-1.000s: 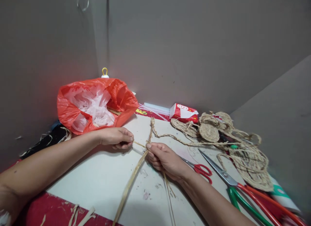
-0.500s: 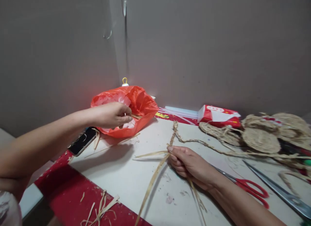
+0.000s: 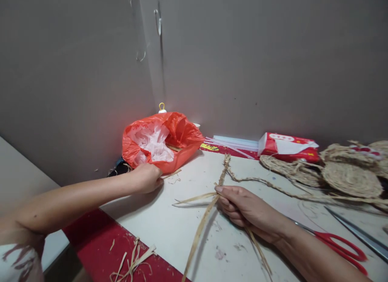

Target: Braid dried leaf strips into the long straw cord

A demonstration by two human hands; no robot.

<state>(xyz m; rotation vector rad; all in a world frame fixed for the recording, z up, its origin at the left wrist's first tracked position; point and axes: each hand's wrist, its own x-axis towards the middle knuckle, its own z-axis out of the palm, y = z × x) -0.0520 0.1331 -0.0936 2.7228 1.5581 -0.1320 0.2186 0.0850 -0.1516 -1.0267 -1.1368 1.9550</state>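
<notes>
Pale, flat fibre scraps (image 3: pixel 133 263) lie on the table's red near strip (image 3: pixel 91 233). Over the white tabletop (image 3: pixel 163 221), the right hand (image 3: pixel 242 207) pinches a thin tan plaited-fibre braid (image 3: pixel 223 174) where loose strands (image 3: pixel 198 231) fan out. Farther off, the left hand (image 3: pixel 147 178) curls its fingers beside a crumpled red plastic bag (image 3: pixel 182 130), any grasp hidden.

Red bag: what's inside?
Crumpled whitish plastic fills much of the red bag, with tan strips beside it on the right. Anything beneath the plastic is covered; can't tell.
</notes>
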